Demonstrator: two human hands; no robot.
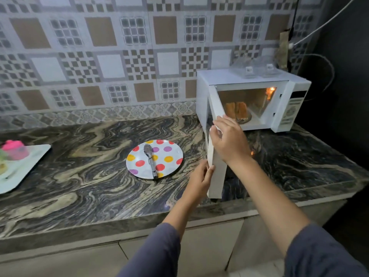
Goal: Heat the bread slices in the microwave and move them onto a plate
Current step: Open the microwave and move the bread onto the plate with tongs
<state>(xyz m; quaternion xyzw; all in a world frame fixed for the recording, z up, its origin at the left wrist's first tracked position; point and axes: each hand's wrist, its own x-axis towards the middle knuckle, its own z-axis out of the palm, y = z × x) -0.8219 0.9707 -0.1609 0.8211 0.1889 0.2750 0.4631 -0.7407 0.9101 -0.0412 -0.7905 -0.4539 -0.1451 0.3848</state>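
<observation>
Surfaces, kitchen counter
Tabletop (83, 182): polished veined stone, glossy. Microwave (253, 100): smooth white painted casing. Plate (171, 156): glossy, spotted. Tongs (150, 160): bare metal. Wall (119, 56): patterned tile.

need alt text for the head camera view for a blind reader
Both hands grip the open white microwave door, the right hand near its top, the left hand lower. Inside sit bread slices; a polka-dot plate holding metal tongs waits on the marbled counter.

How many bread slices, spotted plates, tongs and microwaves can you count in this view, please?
Bread slices: 2
Spotted plate: 1
Tongs: 1
Microwave: 1
Total: 5
</observation>
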